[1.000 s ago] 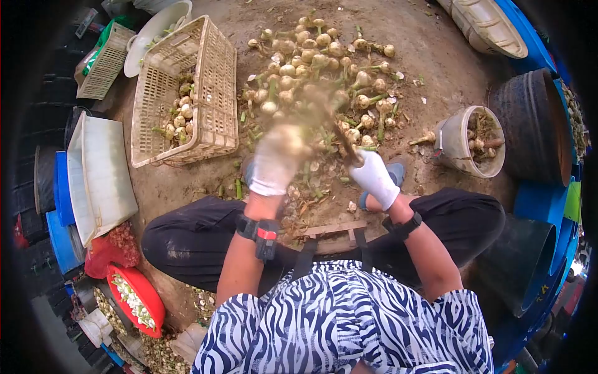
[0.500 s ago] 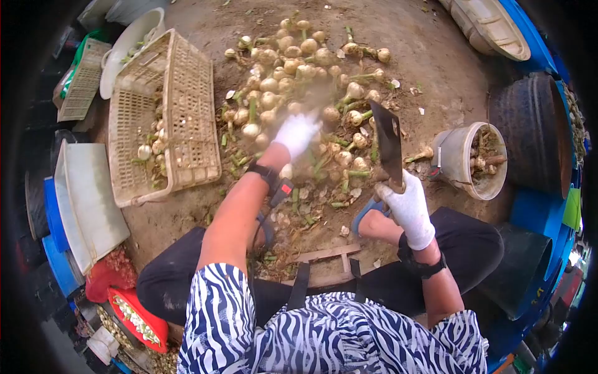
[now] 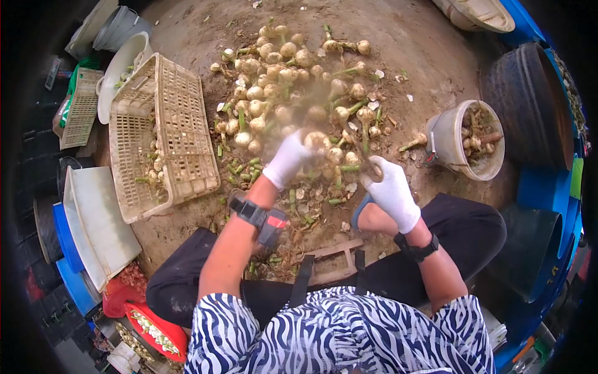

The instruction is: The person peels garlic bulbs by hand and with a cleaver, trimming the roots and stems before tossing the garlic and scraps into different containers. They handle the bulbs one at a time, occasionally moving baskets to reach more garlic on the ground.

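Observation:
My left hand (image 3: 289, 161), in a white glove, is closed on a garlic bulb (image 3: 318, 142) at the near side of a heap of garlic (image 3: 265, 87) with cut green stems. A hazy smear blurs part of this area. In my right hand (image 3: 393, 196), also gloved in white, is the handle of a cleaver (image 3: 365, 138). Its blade points away from me and is turned nearly edge-on, just right of the held bulb. Cut stem pieces (image 3: 244, 169) and peelings litter the ground beneath both hands.
Left of the heap, a tilted plastic crate (image 3: 190, 124) has some bulbs inside. A white bucket (image 3: 445, 140) of root and stem trimmings stands at the right, beside a large dark tub (image 3: 529, 106). A small wooden frame (image 3: 333, 258) lies between my legs.
My left hand has drawn back toward me from the heap and now has a garlic bulb. The cleaver has turned from showing its broad face to nearly edge-on, closer to the left hand.

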`<state>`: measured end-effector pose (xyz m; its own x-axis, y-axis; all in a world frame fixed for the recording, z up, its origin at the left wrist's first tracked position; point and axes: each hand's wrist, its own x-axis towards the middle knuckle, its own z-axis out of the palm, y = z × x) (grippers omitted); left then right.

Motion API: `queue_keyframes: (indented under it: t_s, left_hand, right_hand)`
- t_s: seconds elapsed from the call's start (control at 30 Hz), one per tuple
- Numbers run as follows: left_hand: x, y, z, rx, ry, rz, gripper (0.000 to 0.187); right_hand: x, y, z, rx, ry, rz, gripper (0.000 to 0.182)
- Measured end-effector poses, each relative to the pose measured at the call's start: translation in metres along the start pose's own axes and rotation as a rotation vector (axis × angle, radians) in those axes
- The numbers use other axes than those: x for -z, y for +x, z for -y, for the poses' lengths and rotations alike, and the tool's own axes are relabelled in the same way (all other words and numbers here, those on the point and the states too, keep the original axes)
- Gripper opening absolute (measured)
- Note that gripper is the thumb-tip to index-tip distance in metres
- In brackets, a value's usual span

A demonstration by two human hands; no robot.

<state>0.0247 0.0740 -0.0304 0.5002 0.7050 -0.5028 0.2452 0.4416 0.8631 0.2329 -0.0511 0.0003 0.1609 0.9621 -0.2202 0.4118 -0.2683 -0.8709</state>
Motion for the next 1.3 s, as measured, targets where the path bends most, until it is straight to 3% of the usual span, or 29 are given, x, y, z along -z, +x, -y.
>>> queue_keyframes:
  t_s: [0.13,0.2,0.23,0.3,0.37,0.4,0.47,0.6,0.63,0.67,0.77,0.8,0.83,0.93,1.0,1.03,1.1,1.2,1.23,1.3]
  left_hand:
    - [-0.022,-0.037,-0.004,-0.172,-0.052,0.077,0.057]
    - [-0.027,-0.052,-0.004,-0.525,0.526,-0.04,0.058]
    - [-0.03,-0.06,-0.01,-0.373,0.332,-0.002,0.052]
    - [-0.032,-0.073,-0.017,-0.414,0.301,-0.008,0.053]
    - [-0.037,-0.087,-0.021,-0.379,-0.003,0.006,0.055]
    - [-0.037,-0.091,-0.02,-0.379,0.002,-0.003,0.055]
    - [-0.035,-0.101,-0.017,-0.457,0.442,-0.2,0.053]
    - [-0.027,-0.114,-0.003,-0.618,0.528,-0.259,0.045]
    - [-0.03,-0.125,-0.009,-0.461,0.465,-0.243,0.048]
    - [-0.034,-0.134,-0.012,-0.455,0.466,-0.242,0.048]
    - [-0.041,-0.164,-0.031,-0.326,0.434,-0.218,0.059]
    - [-0.038,-0.162,-0.029,-0.324,0.433,-0.226,0.059]
    - [-0.036,-0.156,-0.023,-0.313,0.427,-0.298,0.06]
    - [-0.026,-0.137,-0.01,-0.373,0.467,-0.34,0.059]
    - [-0.027,-0.137,-0.012,-0.152,-0.281,-0.23,0.056]
    - [-0.023,-0.134,-0.002,-0.247,-0.484,-0.105,0.041]
    - [-0.021,-0.122,0.014,-0.241,-0.583,-0.125,0.033]
    - [-0.019,-0.105,0.031,-0.177,-0.737,-0.151,0.02]
    - [-0.02,-0.106,0.032,-0.225,-0.752,-0.131,0.022]
    - [-0.012,-0.109,0.031,-0.277,-0.768,-0.116,0.024]
  right_hand:
    - [-0.006,-0.015,0.015,0.149,-0.279,0.024,0.03]
    - [-0.003,-0.025,0.027,0.37,-0.422,0.021,0.031]
    - [-0.001,-0.03,0.034,0.374,-0.417,0.017,0.031]
    - [0.002,-0.039,0.048,0.463,-0.441,0.075,0.029]
    - [0.002,-0.045,0.058,0.477,-0.505,0.122,0.025]
    - [0.001,-0.047,0.061,0.483,-0.577,0.165,0.022]
    - [-0.005,-0.051,0.06,0.539,-0.559,0.143,0.02]
    - [-0.021,-0.047,0.038,0.561,-0.557,0.089,0.019]
    - [-0.024,-0.045,0.028,0.634,-0.526,0.029,0.018]
    - [-0.023,-0.035,0.006,0.631,-0.523,0.032,0.018]
    - [-0.006,-0.005,-0.039,0.3,-0.661,-0.158,0.014]
    - [0.003,0.0,-0.032,0.257,-0.703,-0.213,0.013]
    - [-0.004,-0.006,-0.012,0.287,-0.505,-0.213,0.014]
    - [-0.014,-0.038,0.045,0.347,-0.302,-0.037,0.028]
    - [-0.018,-0.037,0.03,0.39,-0.334,-0.05,0.028]
    - [-0.019,-0.034,0.021,0.309,-0.161,-0.005,0.026]
    - [-0.01,-0.032,0.033,0.124,0.073,0.098,0.021]
    - [-0.018,-0.024,0.015,0.089,0.041,0.146,0.018]
    - [-0.023,-0.023,0.01,0.239,0.029,0.131,0.015]
    - [-0.039,-0.012,-0.025,0.233,-0.058,0.174,0.015]
